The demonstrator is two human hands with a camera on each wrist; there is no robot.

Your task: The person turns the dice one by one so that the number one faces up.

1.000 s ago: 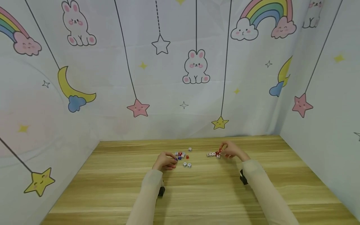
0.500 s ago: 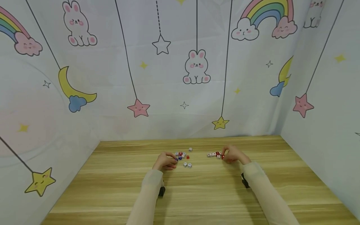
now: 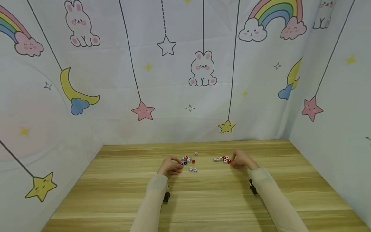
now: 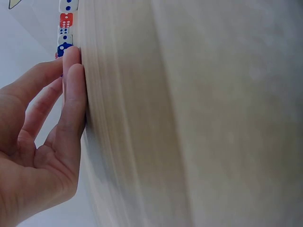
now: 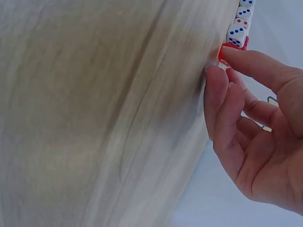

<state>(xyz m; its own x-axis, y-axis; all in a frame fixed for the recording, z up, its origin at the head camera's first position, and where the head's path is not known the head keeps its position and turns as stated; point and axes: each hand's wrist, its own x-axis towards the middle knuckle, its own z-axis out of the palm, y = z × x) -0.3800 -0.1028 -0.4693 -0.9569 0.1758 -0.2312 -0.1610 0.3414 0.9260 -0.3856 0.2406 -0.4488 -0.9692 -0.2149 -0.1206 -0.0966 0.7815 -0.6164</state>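
At the left cluster of dice, my left hand (image 3: pixel 170 166) pinches a blue die (image 3: pixel 181 164) at its fingertips. The left wrist view shows a blue die (image 4: pixel 64 49) by the fingers, lined up with a red die (image 4: pixel 66 20) and white ones. Over on the right, my right hand (image 3: pixel 242 160) holds a red die (image 3: pixel 229 162) with its fingertips, down on the table beside a white die (image 3: pixel 225 161). That red die (image 5: pixel 222 54) is partly covered by a finger in the right wrist view. White dice (image 3: pixel 218 159) and a dark red die (image 3: pixel 224 158) form a row there.
Two white dice (image 3: pixel 193 169) lie in front of the left cluster, a red die (image 3: pixel 193 161) at its right, and one white die (image 3: pixel 196 154) behind. The wooden table (image 3: pixel 203 199) ends at a patterned cloth backdrop (image 3: pixel 174 129).
My right hand has brought the red die from behind the row down toward the near side, to the right of the white die. My left hand has stayed in place.
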